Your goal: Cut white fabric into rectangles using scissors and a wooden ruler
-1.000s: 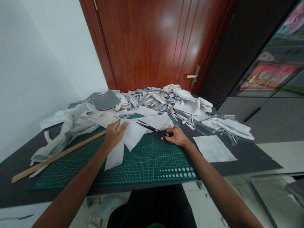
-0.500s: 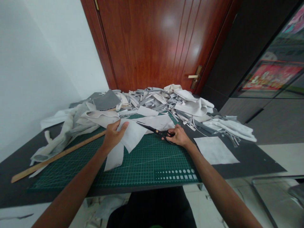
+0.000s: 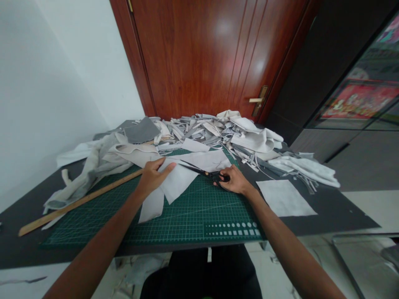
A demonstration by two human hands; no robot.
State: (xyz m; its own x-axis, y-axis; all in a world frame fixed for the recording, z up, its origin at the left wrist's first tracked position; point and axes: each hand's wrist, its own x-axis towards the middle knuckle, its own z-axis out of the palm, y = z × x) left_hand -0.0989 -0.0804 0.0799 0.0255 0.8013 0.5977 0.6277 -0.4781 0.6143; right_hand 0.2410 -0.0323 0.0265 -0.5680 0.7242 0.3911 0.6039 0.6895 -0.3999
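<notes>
My left hand [image 3: 153, 175] pinches the left end of a white fabric piece [image 3: 180, 182] between thumb and fingers, over the mat. My right hand [image 3: 234, 179] is closed round the handles of black scissors [image 3: 214, 176]. Their blades point left along the upper edge of that piece, towards my left thumb. Beneath and behind it lies another pale fabric piece [image 3: 212, 159]. A further pale strip [image 3: 152, 207] hangs down below my left hand. The fingers of my left hand partly hide the held fabric's end.
A green cutting mat [image 3: 193, 216] covers the table's middle. A wooden ruler [image 3: 84, 200] lies slanted at left, beside crumpled fabric [image 3: 90, 178]. Heaped scraps [image 3: 199, 128] line the back, near the door [image 3: 193, 58]. A white square [image 3: 285, 197] lies at right.
The scissors' blades look closer together and have moved slightly left relative to the fabric. A small white strip now shows below the table's front edge. The view has shifted slightly.
</notes>
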